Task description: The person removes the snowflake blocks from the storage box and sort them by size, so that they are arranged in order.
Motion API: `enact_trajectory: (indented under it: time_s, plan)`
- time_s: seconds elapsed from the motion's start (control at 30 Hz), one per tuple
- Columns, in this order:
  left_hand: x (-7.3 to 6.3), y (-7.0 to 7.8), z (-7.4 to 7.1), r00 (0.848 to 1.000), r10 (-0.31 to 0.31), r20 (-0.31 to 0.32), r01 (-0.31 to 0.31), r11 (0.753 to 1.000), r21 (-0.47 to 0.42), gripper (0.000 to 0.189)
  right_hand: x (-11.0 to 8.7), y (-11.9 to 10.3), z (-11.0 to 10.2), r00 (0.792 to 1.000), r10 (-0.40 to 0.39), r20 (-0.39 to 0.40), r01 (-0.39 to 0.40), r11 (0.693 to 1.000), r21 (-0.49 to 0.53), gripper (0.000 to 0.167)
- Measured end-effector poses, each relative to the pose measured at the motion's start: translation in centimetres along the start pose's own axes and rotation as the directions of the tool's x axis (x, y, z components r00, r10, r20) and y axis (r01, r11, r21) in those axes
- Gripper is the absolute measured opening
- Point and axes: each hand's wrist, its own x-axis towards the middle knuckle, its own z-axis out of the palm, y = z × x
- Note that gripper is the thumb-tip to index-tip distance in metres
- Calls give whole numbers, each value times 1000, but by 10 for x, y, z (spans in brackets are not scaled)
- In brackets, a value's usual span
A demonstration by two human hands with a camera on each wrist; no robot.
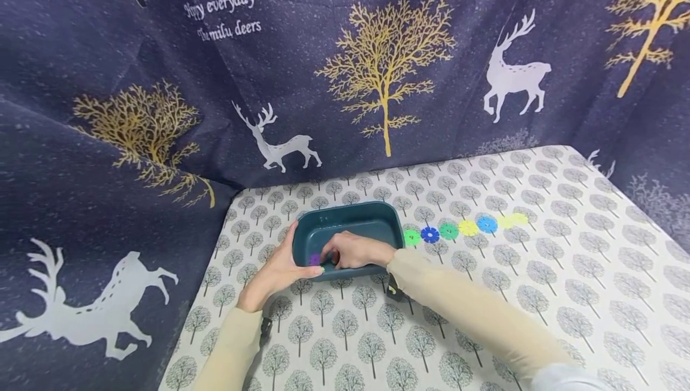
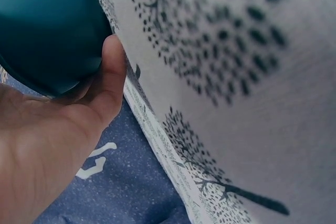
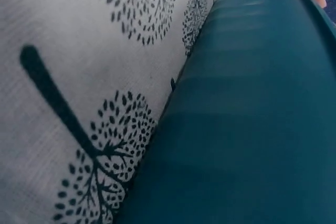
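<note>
A teal plastic basin [image 1: 345,211] sits on the tablecloth, longer side to side. My left hand [image 1: 275,271] holds its left end, fingers along the outer side and thumb at the near rim. The left wrist view shows this hand [image 2: 58,135] against the basin's outer wall [image 2: 47,24]. Inside the basin my right hand [image 1: 356,251] reaches down with bent fingers. Beside its fingertips lies a purple notched disc [image 1: 314,259]; whether they pinch anything is hidden. The right wrist view mostly shows the basin's outer wall [image 3: 236,114].
Right of the basin runs a row of notched plastic discs: light green [image 1: 412,236], dark blue [image 1: 430,235], green [image 1: 448,231], yellow [image 1: 468,227], light blue [image 1: 487,224] and pale yellow [image 1: 520,218]. A tree-print cloth [image 1: 345,325] covers the table. Behind hangs a dark blue curtain [image 1: 302,67].
</note>
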Motion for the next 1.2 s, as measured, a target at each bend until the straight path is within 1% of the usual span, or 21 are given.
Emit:
enact_trajectory:
  time_s: [0.27, 0.4, 0.5, 0.53, 0.57, 0.6, 0.63, 0.7, 0.73, 0.77, 0.8, 0.87, 0.93, 0.97, 1.07, 1.13, 1.2]
  plan:
    - [0, -2, 2, 1000, -1, 4, 1, 1000, -14, 141, 3, -1, 3, 1000, -15, 14, 15, 1000, -20, 35]
    - [-1, -2, 1, 1000, 8, 8, -8, 1000, -20, 141, 3, -5, 2, 999, -44, 14, 44, 998, -36, 36]
    - [-1, -2, 1, 1000, 26, 4, -26, 999, -25, 142, 6, -6, 2, 997, -73, -6, 73, 996, -45, 33]
    - [1, -7, 3, 999, 44, -6, -44, 999, -8, 140, 8, -6, 3, 997, -79, -21, 78, 996, -50, 31]
    - [1, -7, 3, 998, 55, -8, -55, 998, -6, 141, 15, 2, 9, 994, -95, -46, 91, 993, -78, 29]
    - [2, -7, 3, 998, 64, -11, -64, 998, -4, 142, 17, 3, 10, 994, -92, -61, 87, 993, -86, 30]
    - [2, -6, 3, 996, 83, -19, -83, 997, 1, 142, 21, 6, 11, 993, -91, -76, 83, 992, -97, 33]
    - [2, -5, 2, 995, 98, -24, -98, 995, -3, 142, 32, 18, 20, 988, -106, -110, 90, 985, -144, 41]
    - [3, -7, 2, 992, 117, -37, -117, 993, 16, 141, 38, 24, 24, 986, -116, -118, 96, 982, -162, 44]
    - [1, -3, 0, 994, 108, -31, -108, 994, 1, 143, 40, 24, 24, 987, -109, -116, 89, 982, -166, 45]
    - [1, -2, -1, 994, 104, -30, -104, 995, 0, 142, 37, 15, 20, 991, -90, -99, 75, 987, -144, 43]
    - [2, -3, -2, 996, 86, -22, -86, 996, -1, 142, 36, 10, 20, 992, -82, -92, 68, 987, -146, 39]
    - [2, -4, -1, 997, 74, -16, -74, 997, -6, 141, 28, -5, 15, 997, -43, -69, 34, 992, -120, 32]
    - [2, -3, -1, 998, 58, -4, -58, 998, -26, 142, 25, -11, 12, 998, -23, -60, 17, 995, -103, 29]
    - [2, -6, 1, 998, 62, 3, -62, 997, -38, 142, 36, 8, 27, 995, -49, -89, 36, 989, -144, 26]
    - [2, -5, 1, 998, 67, 1, -67, 997, -40, 142, 36, 10, 28, 994, -54, -100, 40, 990, -136, 29]
    - [1, -4, 1, 998, 71, 2, -71, 997, -26, 142, 36, 10, 28, 993, -52, -108, 38, 991, -128, 35]
